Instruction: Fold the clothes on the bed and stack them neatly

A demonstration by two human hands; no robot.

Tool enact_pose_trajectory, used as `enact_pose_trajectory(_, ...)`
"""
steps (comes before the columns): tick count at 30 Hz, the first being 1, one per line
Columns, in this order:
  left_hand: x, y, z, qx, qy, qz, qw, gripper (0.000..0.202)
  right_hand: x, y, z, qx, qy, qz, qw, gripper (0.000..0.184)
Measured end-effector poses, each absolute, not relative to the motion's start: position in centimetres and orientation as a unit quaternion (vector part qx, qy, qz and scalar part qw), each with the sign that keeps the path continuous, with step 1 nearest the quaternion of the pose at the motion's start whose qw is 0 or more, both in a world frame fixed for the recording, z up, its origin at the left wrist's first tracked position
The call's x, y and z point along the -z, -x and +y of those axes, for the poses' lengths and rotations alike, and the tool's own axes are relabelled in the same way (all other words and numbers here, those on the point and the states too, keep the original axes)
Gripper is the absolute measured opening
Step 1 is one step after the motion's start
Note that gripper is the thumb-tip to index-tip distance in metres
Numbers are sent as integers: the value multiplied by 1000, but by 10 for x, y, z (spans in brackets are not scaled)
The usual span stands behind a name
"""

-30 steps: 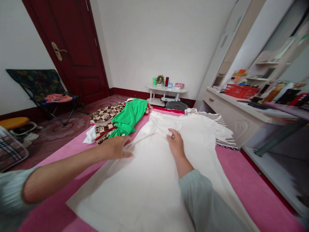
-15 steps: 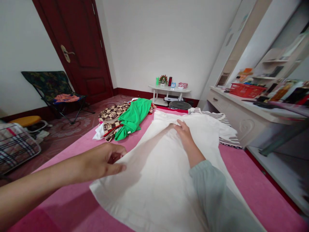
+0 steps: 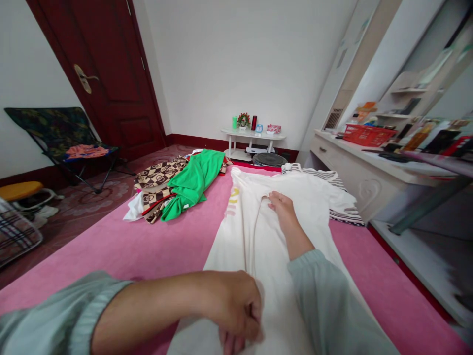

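White tee (image 3: 314, 212), part folded, on pink bed (image 3: 148, 251).
Short slv (image 3: 342, 197) at far R end, lying over striped garment (image 3: 347, 217); pale yellow & pink print (image 3: 233, 197) along far L edge. Long creases run lengthwise down mid; near end runs past bottom of view.

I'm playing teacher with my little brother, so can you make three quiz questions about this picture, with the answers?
1. True or false: the bare left hand is farther from the camera than the bare right hand.
2. What lies over the brown-and-cream checkered cloth garment?
a) a red plastic basket
b) a bright green cloth garment
c) a round yellow stool
3. Fill the gap: the white cloth garment is spread on a flat ____ cloth cover.

Key: 1. False, the left hand is nearer. 2. b. 3. Pink.
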State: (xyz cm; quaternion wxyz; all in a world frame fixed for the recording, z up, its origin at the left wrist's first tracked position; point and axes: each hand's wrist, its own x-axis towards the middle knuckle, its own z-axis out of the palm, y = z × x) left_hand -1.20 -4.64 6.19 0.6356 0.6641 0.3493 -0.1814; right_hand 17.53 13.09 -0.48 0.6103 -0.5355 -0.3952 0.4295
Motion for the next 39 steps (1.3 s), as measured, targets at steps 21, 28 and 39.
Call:
enact_pose_trajectory(21, 8, 15, 85, -297, -795, 524, 72, 26, 12, -200, 125, -226, 602, -279, 713, 39)
enact_pose_trajectory(28, 3, 15, 83, -328, -771, 538, 91, 25, -4, -228, 162, 7, 669, -415, 616, 32)
enact_pose_trajectory(39, -2, 15, 83, -332, -752, 560, 105, 24, -32, -210, 248, 20, 770, -584, 254, 27)
